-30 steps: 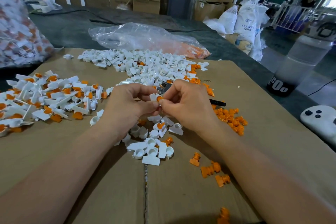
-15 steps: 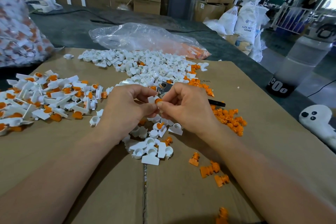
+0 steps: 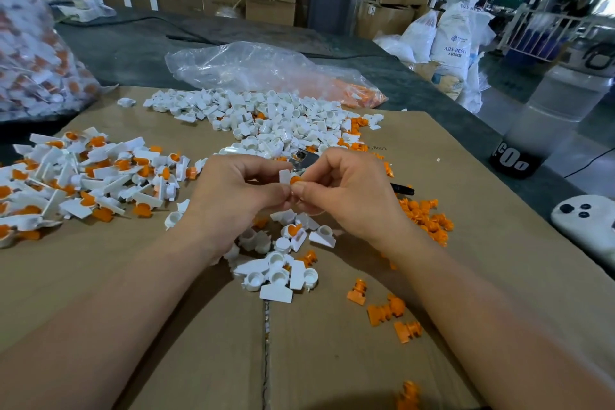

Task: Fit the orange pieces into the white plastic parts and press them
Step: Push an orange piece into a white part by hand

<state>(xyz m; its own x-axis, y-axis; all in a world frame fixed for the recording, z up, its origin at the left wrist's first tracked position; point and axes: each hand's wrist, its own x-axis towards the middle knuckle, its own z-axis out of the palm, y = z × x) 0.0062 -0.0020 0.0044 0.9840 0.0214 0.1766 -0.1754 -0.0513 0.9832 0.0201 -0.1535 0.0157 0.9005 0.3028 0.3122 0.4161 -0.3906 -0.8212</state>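
— How are the hands set?
— Together over the middle of the cardboard sheet point(image 3: 466, 276), forearms coming in from 7 and 5 o'clock. The left hand point(image 3: 233, 196) pinches a white plastic part point(image 3: 284, 176), fingers curled. The right hand point(image 3: 349, 196) pinches the orange piece point(image 3: 295, 180) sitting in it.
— And the stock?
— Unfilled white parts point(image 3: 266, 123) heaped at 12 o'clock, fitted ones point(image 3: 83, 176) at 9, loose orange pieces point(image 3: 429, 216) at 3.

Your white part point(image 3: 285, 176) is held up over the middle of the cardboard point(image 3: 133, 293), with an orange piece point(image 3: 295, 180) sitting in its socket. Loose white parts point(image 3: 276, 123) are heaped at the cardboard's far edge, spare orange pieces point(image 3: 429, 216) toward its right, and fitted ones point(image 3: 83, 173) at its left.
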